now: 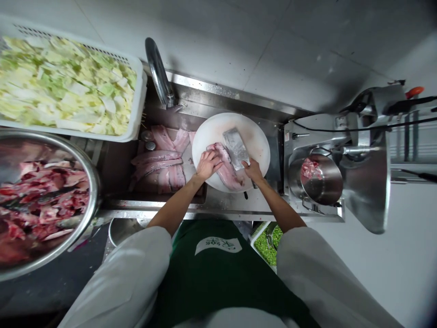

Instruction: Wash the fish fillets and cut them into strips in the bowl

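Fillet: we are finding the fish fillet (pixel 228 171) lying at frame centre, its long axis running upper left to lower right.
Left hand (pixel 208 165): we are holding the fillet's upper-left end down with curled fingers.
Right hand (pixel 253 171): we are clenching the cleaver (pixel 235 146) by its handle, the blade pointing up and left.
Surface: the round white board (pixel 218 127) is sitting over the steel sink (pixel 191 98).
Room: we are noting the cabbage basket (pixel 136 105) sitting upper left, the meat bowl (pixel 92 182) left, the steel pot (pixel 321 187) right.

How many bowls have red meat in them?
2. A big metal bowl at the far left, full of red meat, and a small metal pot on the right, beside the white cutting board. Others may be hidden.
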`<state>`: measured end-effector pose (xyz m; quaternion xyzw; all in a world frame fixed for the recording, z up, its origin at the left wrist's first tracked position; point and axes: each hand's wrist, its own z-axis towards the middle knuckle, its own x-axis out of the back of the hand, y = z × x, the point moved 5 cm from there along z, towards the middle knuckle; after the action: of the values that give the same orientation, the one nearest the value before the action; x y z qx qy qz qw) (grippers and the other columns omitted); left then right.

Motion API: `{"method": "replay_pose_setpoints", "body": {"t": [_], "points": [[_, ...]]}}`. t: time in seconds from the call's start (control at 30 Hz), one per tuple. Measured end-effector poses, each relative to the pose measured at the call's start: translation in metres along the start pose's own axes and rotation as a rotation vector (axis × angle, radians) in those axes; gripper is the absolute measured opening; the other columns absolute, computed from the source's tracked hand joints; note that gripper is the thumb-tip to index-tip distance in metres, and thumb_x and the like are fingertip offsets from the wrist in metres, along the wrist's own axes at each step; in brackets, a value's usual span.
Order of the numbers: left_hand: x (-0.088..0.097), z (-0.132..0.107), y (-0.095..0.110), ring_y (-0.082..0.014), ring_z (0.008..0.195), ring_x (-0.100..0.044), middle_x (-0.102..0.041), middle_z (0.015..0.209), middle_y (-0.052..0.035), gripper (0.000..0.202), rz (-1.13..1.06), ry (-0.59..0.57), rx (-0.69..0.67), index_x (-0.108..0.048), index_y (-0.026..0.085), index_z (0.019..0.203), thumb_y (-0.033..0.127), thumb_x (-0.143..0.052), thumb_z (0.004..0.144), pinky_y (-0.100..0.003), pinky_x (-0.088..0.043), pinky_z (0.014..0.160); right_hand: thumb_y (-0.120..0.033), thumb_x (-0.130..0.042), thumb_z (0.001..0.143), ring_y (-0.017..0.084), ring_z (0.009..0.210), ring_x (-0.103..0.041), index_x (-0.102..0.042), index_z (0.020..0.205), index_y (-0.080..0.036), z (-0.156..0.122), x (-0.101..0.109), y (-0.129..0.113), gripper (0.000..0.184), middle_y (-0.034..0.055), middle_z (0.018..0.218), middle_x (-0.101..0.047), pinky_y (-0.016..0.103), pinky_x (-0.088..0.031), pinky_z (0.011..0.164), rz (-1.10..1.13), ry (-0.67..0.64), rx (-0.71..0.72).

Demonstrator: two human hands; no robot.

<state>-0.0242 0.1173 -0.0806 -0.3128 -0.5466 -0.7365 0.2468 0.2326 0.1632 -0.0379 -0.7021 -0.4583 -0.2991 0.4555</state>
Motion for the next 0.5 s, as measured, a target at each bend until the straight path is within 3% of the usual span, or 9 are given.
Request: {"method": "replay_pose_setpoints", "body": {"t": [0.17,0.33,0.5], "points": [[0.003,-0.001,0.0,-0.0365,0.131,-0.057,-0.066,0.14,-0.0177,0.039,0.011,0.037,0.0,-0.076,0.02,0.132,0.046,-0.059,0.108,-0.057,-0.045,0.114,-0.037,-0.053,0.11,0.036,0.121,-0.07,-0.072,0.125,-0.014,0.001,0.014,-0.022,0.033,0.0201,0.121,-0.078,0.041,-0.051,0.107,-0.108,0.034,-0.022],[0.004,-0.001,0.002,-0.0366,0.129,-0.056,-0.066,0.138,-0.0167,0.032,0.025,0.052,0.017,-0.079,0.022,0.121,0.043,-0.058,0.108,-0.058,-0.045,0.113,-0.039,-0.049,0.109,0.033,0.121,-0.07,-0.071,0.13,-0.016,-0.006,-0.01,-0.053,0.038,0.0177,0.124,-0.078,0.037,-0.054,0.103,0.041,0.061,0.018],[0.005,0.002,0.003,-0.0372,0.129,-0.056,-0.066,0.139,-0.0166,0.029,0.027,0.046,0.029,-0.08,0.022,0.116,0.041,-0.06,0.108,-0.059,-0.045,0.113,-0.035,-0.053,0.106,0.033,0.11,-0.075,-0.073,0.126,-0.013,0.0,-0.002,-0.025,0.036,0.0189,0.112,-0.08,0.041,-0.058,0.099,0.06,0.049,-0.073]]}}
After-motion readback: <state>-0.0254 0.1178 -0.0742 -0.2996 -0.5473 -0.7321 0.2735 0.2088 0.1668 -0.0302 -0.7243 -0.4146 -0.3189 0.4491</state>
